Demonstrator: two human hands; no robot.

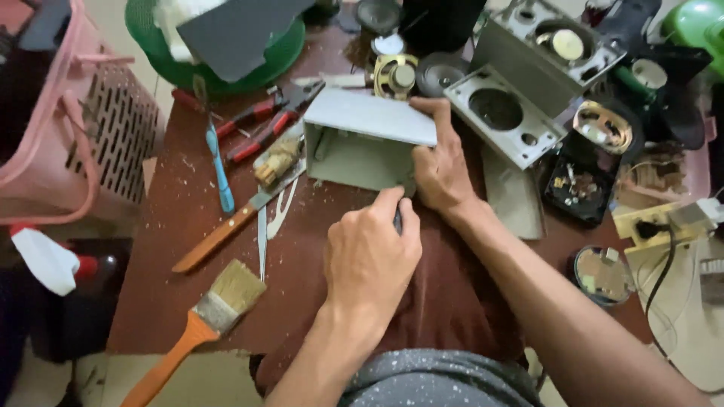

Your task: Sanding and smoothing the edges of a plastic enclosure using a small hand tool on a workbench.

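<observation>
At the centre of the brown table [173, 301] we steady the grey speaker housing [362, 139] with our right hand [440, 169], its grip closed over the housing's 3 o'clock edge. Our left hand [369, 260] is fisted around a dark tool handle at the housing's 6 o'clock corner; the tip is hidden. We judge it best to press squarely, keeping clear of the knife [226, 230] at 9 o'clock.
</observation>
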